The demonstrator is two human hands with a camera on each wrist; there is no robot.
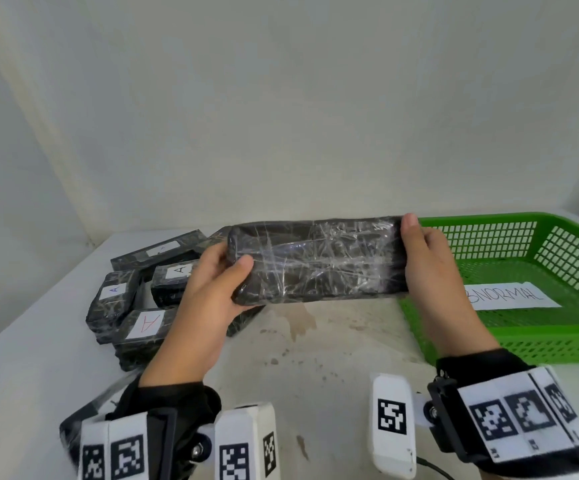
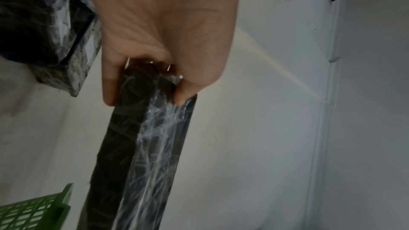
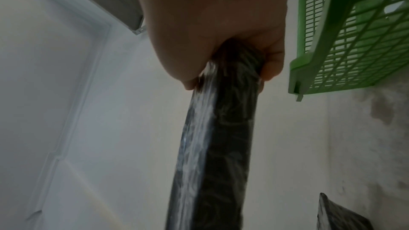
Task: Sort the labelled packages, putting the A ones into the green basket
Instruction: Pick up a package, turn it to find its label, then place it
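Held level above the desk (image 1: 333, 344) by both ends, left hand (image 1: 208, 292) and right hand (image 1: 430, 268) each clamping the long wrapped package (image 1: 319, 265), with the green basket (image 1: 523, 337) at the right edge.

No label visible on the held package (image 1: 319, 263) in any view; the faces toward the cameras are plain wrap. Left hand (image 1: 208, 289) covers its left end and part of the package pile (image 1: 132, 306) behind it. Right hand (image 1: 433, 268) covers the first letters of the paper sign (image 1: 513, 296) in the green basket (image 1: 488, 336). Basket runs off frame to the right. Topmost pile label (image 1: 162, 250) too small to read. Both wrist views cut the held package at the bottom edge.
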